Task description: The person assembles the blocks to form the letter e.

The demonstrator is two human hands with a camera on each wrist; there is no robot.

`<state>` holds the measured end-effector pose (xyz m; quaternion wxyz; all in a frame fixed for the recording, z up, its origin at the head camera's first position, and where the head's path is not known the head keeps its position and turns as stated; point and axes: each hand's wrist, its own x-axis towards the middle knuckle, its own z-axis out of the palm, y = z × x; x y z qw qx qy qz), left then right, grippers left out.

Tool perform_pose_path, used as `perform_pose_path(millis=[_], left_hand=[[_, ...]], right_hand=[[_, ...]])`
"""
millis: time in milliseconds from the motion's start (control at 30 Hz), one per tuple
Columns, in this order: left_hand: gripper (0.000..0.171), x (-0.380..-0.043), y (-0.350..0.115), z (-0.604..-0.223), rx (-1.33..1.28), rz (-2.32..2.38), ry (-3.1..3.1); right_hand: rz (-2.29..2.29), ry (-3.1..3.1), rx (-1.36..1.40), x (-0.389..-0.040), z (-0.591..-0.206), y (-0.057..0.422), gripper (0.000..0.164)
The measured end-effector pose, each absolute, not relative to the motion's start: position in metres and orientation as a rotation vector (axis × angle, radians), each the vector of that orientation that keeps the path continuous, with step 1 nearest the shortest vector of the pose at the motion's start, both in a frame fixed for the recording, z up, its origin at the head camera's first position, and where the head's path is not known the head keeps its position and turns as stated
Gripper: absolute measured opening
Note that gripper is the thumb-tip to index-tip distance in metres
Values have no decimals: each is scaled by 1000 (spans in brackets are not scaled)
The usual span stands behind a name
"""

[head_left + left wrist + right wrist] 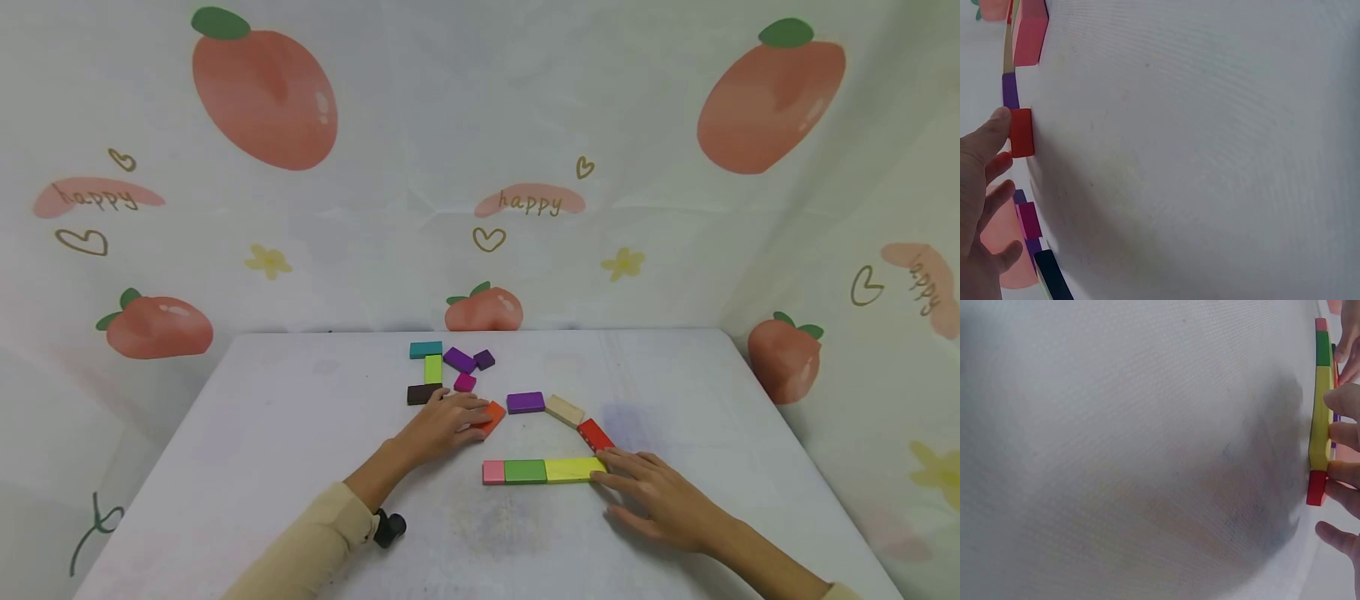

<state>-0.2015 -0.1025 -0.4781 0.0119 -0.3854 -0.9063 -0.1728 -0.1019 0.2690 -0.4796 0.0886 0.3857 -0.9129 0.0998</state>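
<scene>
My left hand (447, 423) pinches an orange block (492, 419) lying on the table; in the left wrist view the thumb rests at one end of the orange block (1022, 132) and a finger is by the other. My right hand (654, 493) has its fingers spread, fingertips on the end of a yellow block (572, 471) and at the red block (595, 434) behind it. A green block (524, 472) and a pink block (493, 472) continue the yellow one's row. From the red block, a wooden block (565, 410) and a purple block (526, 402) curve toward the orange one.
Back left, a teal block (426, 350), a lime block (432, 369) and a dark brown block (422, 395) form an I shape. Beside them lie a magenta block (465, 382) and two purple pieces (459, 360). A patterned cloth (405, 250) hangs behind the table.
</scene>
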Motion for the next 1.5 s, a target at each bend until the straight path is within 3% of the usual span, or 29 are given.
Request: perform_pose_path(millis=[1100, 1500], left_hand=[[39, -204, -96, -474, -1204, -519, -2862], [42, -217, -124, -466, -923, -647, -2860]], right_hand=[[294, -2723, 1163, -102, -477, 269, 45], [312, -2728, 1160, -102, -476, 269, 44]])
